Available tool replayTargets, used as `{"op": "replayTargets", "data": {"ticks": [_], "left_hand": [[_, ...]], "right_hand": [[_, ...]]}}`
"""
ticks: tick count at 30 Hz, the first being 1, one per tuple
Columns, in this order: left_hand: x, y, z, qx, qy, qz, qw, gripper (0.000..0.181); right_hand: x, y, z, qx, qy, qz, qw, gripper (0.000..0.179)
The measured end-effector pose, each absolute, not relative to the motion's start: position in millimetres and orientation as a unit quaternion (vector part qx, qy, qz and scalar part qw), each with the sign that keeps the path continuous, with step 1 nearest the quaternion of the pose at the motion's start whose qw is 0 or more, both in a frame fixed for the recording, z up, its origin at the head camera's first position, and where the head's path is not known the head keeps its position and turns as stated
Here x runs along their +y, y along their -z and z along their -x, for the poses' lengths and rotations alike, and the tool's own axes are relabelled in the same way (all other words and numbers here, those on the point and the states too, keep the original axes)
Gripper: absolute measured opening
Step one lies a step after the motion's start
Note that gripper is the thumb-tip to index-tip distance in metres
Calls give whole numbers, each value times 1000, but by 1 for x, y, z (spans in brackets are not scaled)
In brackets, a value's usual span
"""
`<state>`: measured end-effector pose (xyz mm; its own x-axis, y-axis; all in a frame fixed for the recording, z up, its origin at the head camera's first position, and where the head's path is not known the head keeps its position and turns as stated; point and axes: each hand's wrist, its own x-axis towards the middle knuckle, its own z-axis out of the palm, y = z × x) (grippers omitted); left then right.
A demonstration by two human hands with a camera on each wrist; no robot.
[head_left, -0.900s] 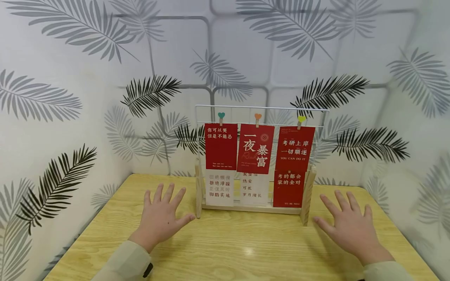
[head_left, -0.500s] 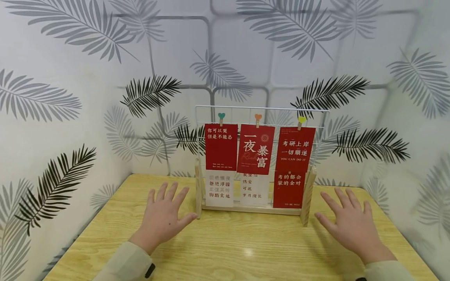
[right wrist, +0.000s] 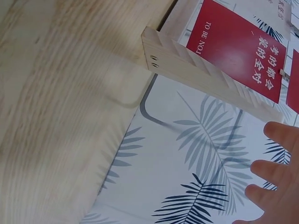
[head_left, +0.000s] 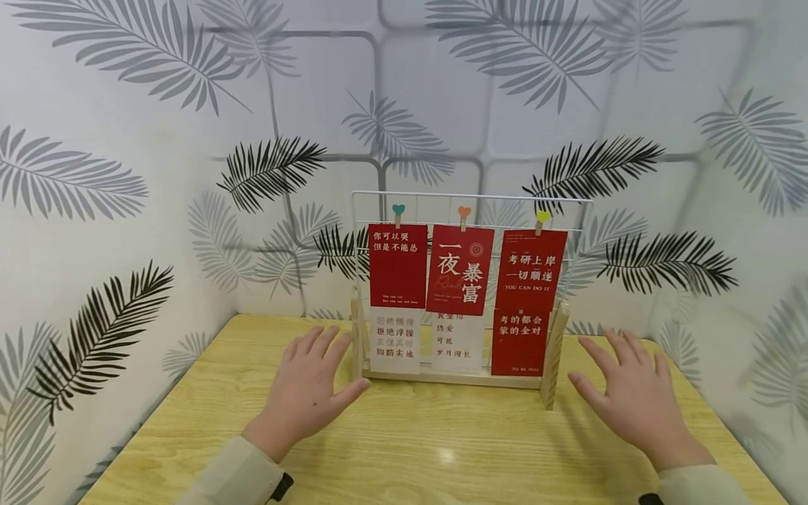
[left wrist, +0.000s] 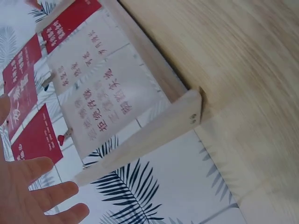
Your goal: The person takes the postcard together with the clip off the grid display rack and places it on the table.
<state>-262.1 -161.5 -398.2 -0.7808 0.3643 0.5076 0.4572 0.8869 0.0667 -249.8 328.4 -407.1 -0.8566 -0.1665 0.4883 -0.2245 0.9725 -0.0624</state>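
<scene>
A white wire grid rack (head_left: 470,196) on wooden side posts stands on the table, hung with red cards (head_left: 398,280) and white cards (head_left: 394,361). Heart-topped clips in teal (head_left: 398,210), orange (head_left: 464,212) and yellow (head_left: 543,217) pinch the upper cards to the grid. My left hand (head_left: 306,400), fingers spread, hovers by the left post, its thumb overlapping the post's foot in the head view; contact is unclear. To the right of the right post (right wrist: 210,77), my right hand (head_left: 634,403) hangs with loosely extended fingers. Neither hand holds anything.
The light wood-grain table (head_left: 435,435) meets a wall (head_left: 435,91) papered with grey and black leaves. Similar side walls flank the table. Beige sleeves (head_left: 233,473) and dark wrist bands (head_left: 282,485) show at the bottom of the head view.
My left hand has moved rightward, closer to the rack's left post. The right hand has shifted only slightly, its fingers bending a little. Rack and cards stay put.
</scene>
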Motion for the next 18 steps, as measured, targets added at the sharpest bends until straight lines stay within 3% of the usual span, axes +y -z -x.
{"op": "replayTargets", "data": {"ticks": [18], "left_hand": [[-131,374,262,-912,192,283,227,69]], "right_hand": [[322,374,256,-943,-77,-128,298,56]]}}
